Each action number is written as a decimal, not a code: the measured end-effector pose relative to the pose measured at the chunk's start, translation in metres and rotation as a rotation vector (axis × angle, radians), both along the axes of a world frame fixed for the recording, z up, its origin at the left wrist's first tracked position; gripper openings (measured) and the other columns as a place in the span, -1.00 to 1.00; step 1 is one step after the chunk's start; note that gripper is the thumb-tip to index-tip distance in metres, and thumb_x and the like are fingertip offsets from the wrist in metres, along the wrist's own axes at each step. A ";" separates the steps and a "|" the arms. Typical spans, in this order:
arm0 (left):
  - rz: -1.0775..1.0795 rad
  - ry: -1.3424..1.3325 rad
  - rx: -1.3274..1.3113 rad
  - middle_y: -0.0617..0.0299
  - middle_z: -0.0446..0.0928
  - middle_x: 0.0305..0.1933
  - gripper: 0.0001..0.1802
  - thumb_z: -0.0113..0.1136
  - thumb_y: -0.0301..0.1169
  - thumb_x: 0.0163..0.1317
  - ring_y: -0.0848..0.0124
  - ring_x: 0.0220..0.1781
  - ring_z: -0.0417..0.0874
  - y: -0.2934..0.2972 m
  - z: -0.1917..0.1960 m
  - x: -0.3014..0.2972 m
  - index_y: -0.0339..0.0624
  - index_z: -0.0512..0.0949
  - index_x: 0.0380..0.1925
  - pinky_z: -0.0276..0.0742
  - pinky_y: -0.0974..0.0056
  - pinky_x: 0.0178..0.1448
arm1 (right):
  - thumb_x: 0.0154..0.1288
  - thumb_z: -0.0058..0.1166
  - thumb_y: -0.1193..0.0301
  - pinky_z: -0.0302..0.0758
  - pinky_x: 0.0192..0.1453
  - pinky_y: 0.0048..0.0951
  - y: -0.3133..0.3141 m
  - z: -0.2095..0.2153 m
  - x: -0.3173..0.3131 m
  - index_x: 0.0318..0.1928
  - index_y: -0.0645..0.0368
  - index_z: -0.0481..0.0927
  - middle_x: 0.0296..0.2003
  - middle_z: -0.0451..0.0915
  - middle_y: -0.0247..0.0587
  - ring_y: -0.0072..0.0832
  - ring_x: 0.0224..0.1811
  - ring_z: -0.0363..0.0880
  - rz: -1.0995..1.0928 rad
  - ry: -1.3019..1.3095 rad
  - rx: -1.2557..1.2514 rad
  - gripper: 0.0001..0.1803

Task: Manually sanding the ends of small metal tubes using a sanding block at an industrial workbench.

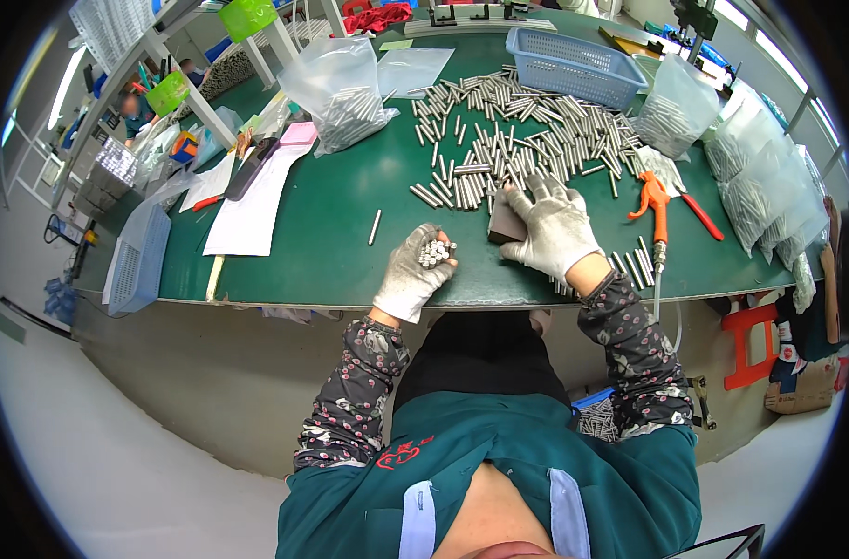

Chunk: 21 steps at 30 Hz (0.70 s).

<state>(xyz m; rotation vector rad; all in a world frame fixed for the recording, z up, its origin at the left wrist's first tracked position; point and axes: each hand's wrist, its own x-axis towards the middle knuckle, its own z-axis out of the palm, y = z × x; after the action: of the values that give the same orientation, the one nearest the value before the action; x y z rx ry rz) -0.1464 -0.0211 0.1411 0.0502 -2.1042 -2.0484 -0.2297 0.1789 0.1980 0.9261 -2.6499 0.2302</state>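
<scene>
My left hand [413,273], in a white knit glove, is closed around a bundle of short metal rods [434,252] whose ends face up. It rests near the front edge of the green table [331,214]. My right hand [555,226], also gloved, lies flat with fingers spread at the near edge of a big pile of loose metal rods [518,130]. A small brown block [505,226] sits just left of that hand, touching it. One stray rod [375,226] lies apart, left of my left hand.
A blue plastic basket [574,63] stands behind the pile. Clear bags of rods [345,93] sit at the back left and along the right edge [760,177]. An orange air gun [656,210] lies right of my right hand. White papers [252,200] lie at the left.
</scene>
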 end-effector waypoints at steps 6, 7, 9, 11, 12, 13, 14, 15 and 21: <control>0.021 -0.014 -0.031 0.29 0.44 -0.21 -0.50 0.22 -0.77 -0.08 0.53 -0.19 0.50 0.001 0.002 0.002 -0.29 0.40 -0.06 0.50 0.47 -0.05 | -0.16 0.25 0.27 0.25 0.15 -0.09 -0.002 0.016 0.008 0.09 -0.01 0.49 -0.16 0.47 -0.08 -0.14 0.02 0.39 0.247 -0.011 -0.250 -0.34; 0.033 -0.006 -0.046 0.28 0.44 -0.21 -0.50 0.22 -0.77 -0.08 0.54 -0.19 0.50 0.001 0.001 0.002 -0.29 0.40 -0.06 0.50 0.46 -0.05 | -0.17 0.25 0.32 0.32 0.09 -0.15 -0.006 0.023 0.013 0.06 0.03 0.52 -0.16 0.46 -0.06 -0.13 -0.02 0.42 0.359 -0.029 -0.320 -0.38; 0.045 0.096 -0.151 0.26 0.47 -0.19 -0.48 0.25 -0.73 -0.07 0.54 -0.20 0.53 -0.004 -0.006 0.002 -0.31 0.39 -0.04 0.51 0.46 -0.05 | -0.17 0.25 0.37 0.38 0.01 -0.19 -0.010 0.027 0.029 0.05 0.07 0.52 -0.17 0.46 -0.04 -0.11 -0.07 0.44 0.579 -0.052 -0.321 -0.39; 0.059 0.200 -0.255 0.24 0.50 -0.17 -0.46 0.29 -0.69 -0.07 0.54 -0.20 0.55 -0.004 -0.006 0.002 -0.33 0.38 -0.01 0.52 0.45 -0.05 | -0.15 0.24 0.39 0.38 -0.03 -0.18 -0.012 0.016 0.019 0.05 0.07 0.51 -0.18 0.45 -0.06 -0.12 -0.10 0.45 0.536 0.029 -0.359 -0.39; 0.014 0.110 -0.121 0.24 0.51 -0.18 -0.48 0.27 -0.70 -0.07 0.54 -0.21 0.55 -0.002 -0.002 0.002 -0.32 0.39 -0.03 0.52 0.45 -0.06 | -0.14 0.24 0.39 0.38 -0.03 -0.17 -0.008 0.017 0.011 0.05 0.06 0.51 -0.18 0.45 -0.06 -0.13 -0.12 0.45 0.315 0.087 -0.272 -0.40; -0.031 0.019 0.013 0.24 0.51 -0.19 -0.49 0.26 -0.71 -0.07 0.55 -0.21 0.55 0.001 0.003 0.002 -0.32 0.41 -0.04 0.52 0.45 -0.06 | -0.13 0.23 0.39 0.38 -0.04 -0.17 -0.003 0.018 0.004 0.05 0.05 0.51 -0.17 0.46 -0.06 -0.14 -0.14 0.46 0.095 0.143 -0.183 -0.41; -0.026 0.019 0.013 0.24 0.51 -0.19 -0.49 0.26 -0.71 -0.07 0.55 -0.21 0.55 0.002 0.005 0.003 -0.32 0.41 -0.04 0.52 0.45 -0.06 | -0.10 0.20 0.39 0.37 -0.05 -0.16 -0.002 0.020 0.003 0.06 0.03 0.51 -0.17 0.47 -0.06 -0.17 -0.17 0.46 0.138 0.154 -0.262 -0.43; -0.001 0.006 0.007 0.28 0.48 -0.22 -0.52 0.25 -0.73 -0.07 0.56 -0.22 0.51 0.004 0.007 0.004 -0.30 0.41 -0.08 0.49 0.47 -0.07 | -0.10 0.20 0.37 0.37 -0.03 -0.16 -0.001 0.021 0.011 0.09 0.01 0.50 -0.19 0.48 -0.06 -0.16 -0.15 0.46 0.235 0.098 -0.262 -0.40; -0.008 -0.025 0.033 0.34 0.44 -0.27 -0.56 0.22 -0.77 -0.07 0.57 -0.24 0.47 0.000 0.005 0.002 -0.28 0.42 -0.13 0.47 0.48 -0.08 | -0.12 0.24 0.30 0.39 -0.06 -0.19 -0.008 0.014 0.002 0.03 0.04 0.54 -0.21 0.49 -0.06 -0.13 -0.17 0.48 0.071 0.153 -0.234 -0.43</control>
<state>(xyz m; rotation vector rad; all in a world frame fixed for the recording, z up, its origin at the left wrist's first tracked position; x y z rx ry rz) -0.1448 -0.0207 0.1461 0.0734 -2.0882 -2.0982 -0.2276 0.1705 0.2124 0.9215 -2.3921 0.4562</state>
